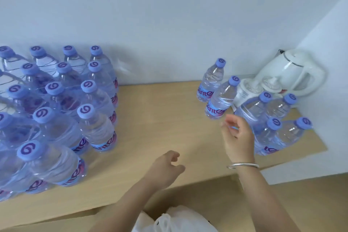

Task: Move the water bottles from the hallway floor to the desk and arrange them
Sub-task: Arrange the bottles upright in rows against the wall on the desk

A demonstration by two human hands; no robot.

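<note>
Both bare forearms reach forward and up from the bottom edge. The left hand [166,164] hangs low with its fingers loosely curled, holding nothing. The right hand [237,140] is raised higher, fingers bent and parted, empty, with 1 thin silver bracelet [243,165] on its wrist.

On my table [160,118] I count six loose water bottles [211,81] at the right: two standing apart toward the wall and four clustered at the corner. At the left sits one shrink-wrapped pack of bottles [56,118]; about sixteen caps show, but it runs off the edge, so I cannot give a full number. There is one white kettle [293,73]. Two hands are mine, one bracelet [243,165].
</note>
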